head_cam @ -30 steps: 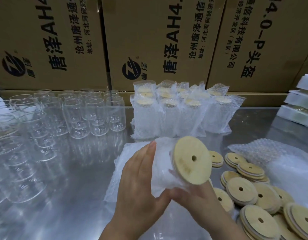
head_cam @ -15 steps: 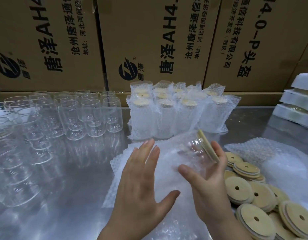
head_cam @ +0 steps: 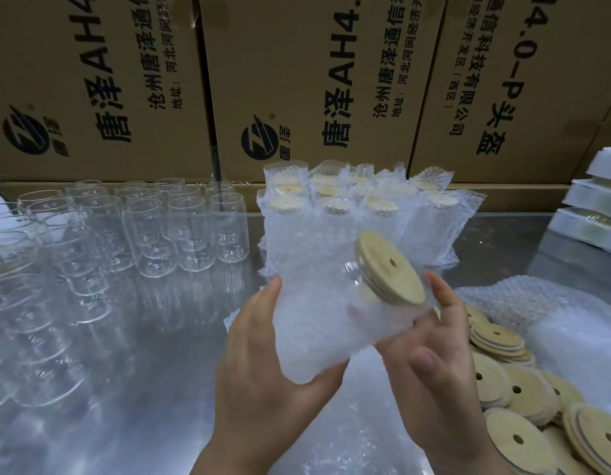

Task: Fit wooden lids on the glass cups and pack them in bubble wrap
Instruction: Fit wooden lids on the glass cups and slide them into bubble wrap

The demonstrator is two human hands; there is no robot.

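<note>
Both hands are raised above the steel table [head_cam: 142, 406], near centre, sharing one glass cup [head_cam: 360, 286].

- Cup sits mostly inside a bubble wrap bag [head_cam: 307, 323]. Its wooden lid [head_cam: 389, 269] is fitted and pokes out of the bag's mouth.
- Long axis tilted: base low and left, lid end high, right and slightly far. Lid face is turned up and to the right.
- Left hand [head_cam: 262, 365] grips the closed, lower end of the bag, with the thumb underneath and the fingers up the left side.
- Right hand [head_cam: 431, 365] clasps the lid end, with fingers behind the lid's rim and the thumb in front, low. Whether it pinches wrap or glass, I cannot tell.
- Right hand is the nearer one to the lid and the open mouth. Left hand has the base.

Judgement: the cup needs seating deeper along that axis, down and left, so the mouth clears the lid.

Surroundings:
- wrapped cups [head_cam: 348, 214] stand far centre
- bare cups [head_cam: 180, 234] far left
- loose lids [head_cam: 523, 389] near right
- spare wrap [head_cam: 537, 310] right
- cardboard boxes [head_cam: 297, 80] behind
</note>
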